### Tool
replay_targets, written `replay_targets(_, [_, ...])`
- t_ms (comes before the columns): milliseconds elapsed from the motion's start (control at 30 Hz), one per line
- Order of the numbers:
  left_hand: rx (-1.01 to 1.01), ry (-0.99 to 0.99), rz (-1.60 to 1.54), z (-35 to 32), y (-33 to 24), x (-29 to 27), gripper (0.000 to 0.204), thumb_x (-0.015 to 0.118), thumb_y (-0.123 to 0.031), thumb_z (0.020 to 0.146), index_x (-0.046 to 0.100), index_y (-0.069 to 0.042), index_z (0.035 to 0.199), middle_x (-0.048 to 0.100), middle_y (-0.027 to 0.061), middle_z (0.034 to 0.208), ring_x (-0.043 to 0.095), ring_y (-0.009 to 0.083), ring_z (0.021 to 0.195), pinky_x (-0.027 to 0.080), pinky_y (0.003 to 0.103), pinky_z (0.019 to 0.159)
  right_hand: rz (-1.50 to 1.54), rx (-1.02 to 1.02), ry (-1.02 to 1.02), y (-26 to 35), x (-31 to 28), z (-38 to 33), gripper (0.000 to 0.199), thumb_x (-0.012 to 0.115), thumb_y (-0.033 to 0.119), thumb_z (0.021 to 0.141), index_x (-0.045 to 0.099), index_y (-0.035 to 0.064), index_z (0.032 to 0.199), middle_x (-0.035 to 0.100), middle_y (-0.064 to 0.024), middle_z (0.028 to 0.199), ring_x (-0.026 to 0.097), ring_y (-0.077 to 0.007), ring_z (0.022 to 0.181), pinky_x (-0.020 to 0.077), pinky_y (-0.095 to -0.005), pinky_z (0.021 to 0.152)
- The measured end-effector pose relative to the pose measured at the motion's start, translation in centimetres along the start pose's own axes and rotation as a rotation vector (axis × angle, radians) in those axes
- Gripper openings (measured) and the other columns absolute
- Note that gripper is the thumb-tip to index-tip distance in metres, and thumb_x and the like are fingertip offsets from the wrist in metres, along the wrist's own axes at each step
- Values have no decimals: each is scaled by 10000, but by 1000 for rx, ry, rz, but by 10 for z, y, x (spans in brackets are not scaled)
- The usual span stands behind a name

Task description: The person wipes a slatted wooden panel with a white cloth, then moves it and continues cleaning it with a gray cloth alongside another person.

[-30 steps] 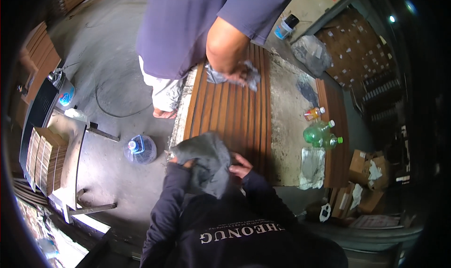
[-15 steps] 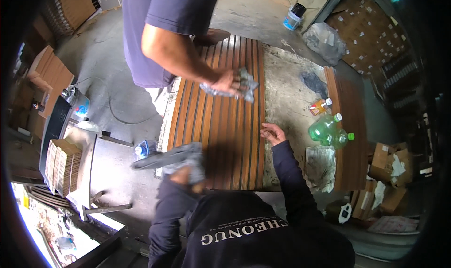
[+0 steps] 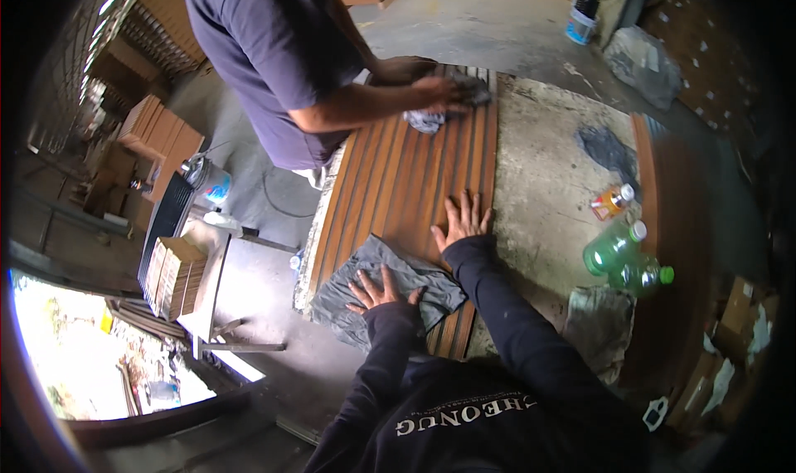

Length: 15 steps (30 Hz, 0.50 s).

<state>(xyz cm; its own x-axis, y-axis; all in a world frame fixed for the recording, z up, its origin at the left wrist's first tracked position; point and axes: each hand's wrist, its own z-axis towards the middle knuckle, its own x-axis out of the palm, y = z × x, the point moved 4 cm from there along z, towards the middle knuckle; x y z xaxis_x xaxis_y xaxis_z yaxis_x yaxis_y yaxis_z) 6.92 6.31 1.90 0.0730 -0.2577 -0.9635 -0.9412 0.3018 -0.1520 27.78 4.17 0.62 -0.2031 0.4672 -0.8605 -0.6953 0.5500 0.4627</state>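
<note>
Co-worker's hand (image 3: pixel 431 87) half-hidden in rag (image 3: pixel 427 121)

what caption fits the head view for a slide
Left hand presses a grey cloth on a ribbed brown panel, right hand flat beside it; a co-worker's hand wipes the far end.

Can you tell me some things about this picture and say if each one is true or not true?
1. The left hand lies flat on a grey cloth. True.
2. The right hand holds a bottle. False: it rests open on the ribbed brown panel, holding nothing.
3. Another person rubs the far end of the panel with a rag. True.
4. The green bottles stand on the panel. False: they lie on the concrete to the right of it.
5. The cloth covers the whole panel. False: it covers only the near left corner.
</note>
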Motion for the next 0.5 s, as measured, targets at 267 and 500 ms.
replay_targets(267, [-82, -31, -53, 14, 1, 2, 676, 530, -516, 802, 303, -250, 1381, 78, 122, 1493, -3, 379, 1364, -8, 617, 1033, -224, -80, 21, 0, -2, 0, 669, 578, 474, 763, 370, 158, 1315, 255, -147, 1418, 144, -369, 1343, 165, -591, 1039])
replay_targets(500, [-317, -375, -119, 111, 22, 1, 599, 506, -376, 806, 344, -206, 1357, 353, 165, 1343, 271, 362, 1271, 100, 586, 1041, -266, -67, 115, 9, 4, -1, 686, 548, 482, 779, 333, 165, 1349, 227, -142, 1435, 131, -361, 1348, 160, -582, 1051])
